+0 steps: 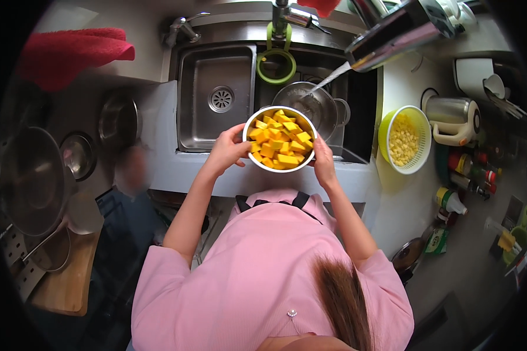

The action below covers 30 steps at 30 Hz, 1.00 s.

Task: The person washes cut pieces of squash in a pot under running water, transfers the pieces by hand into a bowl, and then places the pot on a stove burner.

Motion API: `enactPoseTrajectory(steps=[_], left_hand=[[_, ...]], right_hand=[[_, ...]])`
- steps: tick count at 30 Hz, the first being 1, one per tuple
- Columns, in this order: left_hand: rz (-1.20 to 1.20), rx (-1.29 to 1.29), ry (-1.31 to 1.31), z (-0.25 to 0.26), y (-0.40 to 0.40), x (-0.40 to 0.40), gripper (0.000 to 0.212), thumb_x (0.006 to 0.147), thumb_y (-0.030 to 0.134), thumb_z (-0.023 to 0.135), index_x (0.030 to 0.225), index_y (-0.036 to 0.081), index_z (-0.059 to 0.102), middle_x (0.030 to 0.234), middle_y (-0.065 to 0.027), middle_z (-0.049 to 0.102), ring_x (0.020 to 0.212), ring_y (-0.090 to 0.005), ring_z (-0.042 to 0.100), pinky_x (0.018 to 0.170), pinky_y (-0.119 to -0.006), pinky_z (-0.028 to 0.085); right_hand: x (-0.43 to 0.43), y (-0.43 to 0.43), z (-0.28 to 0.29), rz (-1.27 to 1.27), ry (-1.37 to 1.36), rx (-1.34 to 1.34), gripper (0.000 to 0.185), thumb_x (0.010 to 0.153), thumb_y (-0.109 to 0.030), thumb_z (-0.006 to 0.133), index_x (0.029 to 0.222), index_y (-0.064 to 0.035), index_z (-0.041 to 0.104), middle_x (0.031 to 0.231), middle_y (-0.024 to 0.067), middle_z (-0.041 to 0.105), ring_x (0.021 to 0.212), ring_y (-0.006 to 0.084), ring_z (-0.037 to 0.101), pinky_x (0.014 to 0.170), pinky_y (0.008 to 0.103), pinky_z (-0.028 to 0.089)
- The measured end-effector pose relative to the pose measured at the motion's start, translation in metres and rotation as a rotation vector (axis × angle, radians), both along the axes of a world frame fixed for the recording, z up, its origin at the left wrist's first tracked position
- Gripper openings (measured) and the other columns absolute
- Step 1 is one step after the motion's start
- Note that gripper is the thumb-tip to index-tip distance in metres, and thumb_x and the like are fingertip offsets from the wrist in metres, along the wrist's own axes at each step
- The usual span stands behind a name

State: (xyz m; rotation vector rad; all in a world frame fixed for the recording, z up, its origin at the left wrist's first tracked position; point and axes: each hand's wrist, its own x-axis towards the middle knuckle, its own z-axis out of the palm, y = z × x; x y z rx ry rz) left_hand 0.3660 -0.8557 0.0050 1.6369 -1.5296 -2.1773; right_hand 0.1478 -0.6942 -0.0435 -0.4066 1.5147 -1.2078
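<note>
Both of my hands hold a white-rimmed round bowl (247, 159) filled with chunks of yellow-orange squash or a similar food (282, 140). My left hand (229, 150) grips its left side, thumb at the rim; my right hand (323, 160) holds the right side. The bowl is level, above the front edge of the sink. Just behind it, a metal pot or strainer with loop handles (329, 103) sits in the right basin, partly hidden by the bowl. Water (331, 79) streams down into it from the upper right. A green-rimmed strainer (276, 81) hangs below the faucet (282, 19).
At the left is an empty steel basin (193, 96). On the right counter stand a green and white colander (383, 136) of small pale-yellow cubes, an electric kettle (452, 114) and several bottles (450, 199). Pans and a wooden cutting board (72, 281) are at the left.
</note>
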Motion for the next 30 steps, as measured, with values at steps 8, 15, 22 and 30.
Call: enactPoseTrajectory(steps=[8, 15, 22, 30], left_hand=[[-0.335, -0.037, -0.124, -0.024, -0.014, -0.089, 0.069, 0.093, 0.057, 0.049, 0.093, -0.011, 0.065, 0.071, -0.0154, 0.068, 0.057, -0.0182, 0.068, 0.053, -0.026, 0.055], [-0.377, -0.025, -0.188, -0.037, -0.027, -0.110, 0.080, 0.095, 0.062, 0.038, 0.078, -0.012, 0.063, 0.065, -0.0182, 0.066, 0.054, -0.0240, 0.068, 0.049, -0.030, 0.055], [-0.298, 0.032, -0.206, -0.031, -0.025, -0.095, 0.080, 0.094, 0.062, 0.039, 0.074, -0.011, 0.063, 0.064, -0.0186, 0.066, 0.053, -0.0248, 0.067, 0.048, -0.031, 0.054], [-0.061, 0.101, -0.043, 0.009, -0.030, -0.009, 0.055, 0.093, 0.050, 0.053, 0.120, 0.002, 0.055, 0.099, -0.0098, 0.064, 0.075, -0.0178, 0.069, 0.054, -0.028, 0.056]], right_hand=[[-0.069, 0.033, -0.020, -0.087, -0.068, 0.389, 0.062, 0.097, -0.051, 0.032, 0.099, 0.0040, 0.060, 0.087, 0.0157, 0.064, 0.055, 0.0244, 0.065, 0.039, 0.0322, 0.054], [-0.082, 0.017, -0.007, 0.016, -0.121, 0.460, 0.085, 0.095, -0.064, 0.018, 0.104, 0.0077, 0.062, 0.085, 0.0193, 0.069, 0.062, 0.0287, 0.069, 0.043, 0.0278, 0.051], [-0.083, 0.015, -0.012, 0.100, -0.113, 0.537, 0.094, 0.091, -0.074, 0.017, 0.104, 0.0068, 0.062, 0.083, 0.0170, 0.068, 0.058, 0.0236, 0.068, 0.042, 0.0256, 0.051], [-0.015, -0.016, 0.003, 0.072, -0.079, 0.105, 0.060, 0.100, -0.054, 0.035, 0.119, -0.0014, 0.056, 0.102, 0.0102, 0.064, 0.087, 0.0178, 0.063, 0.064, 0.0332, 0.059]])
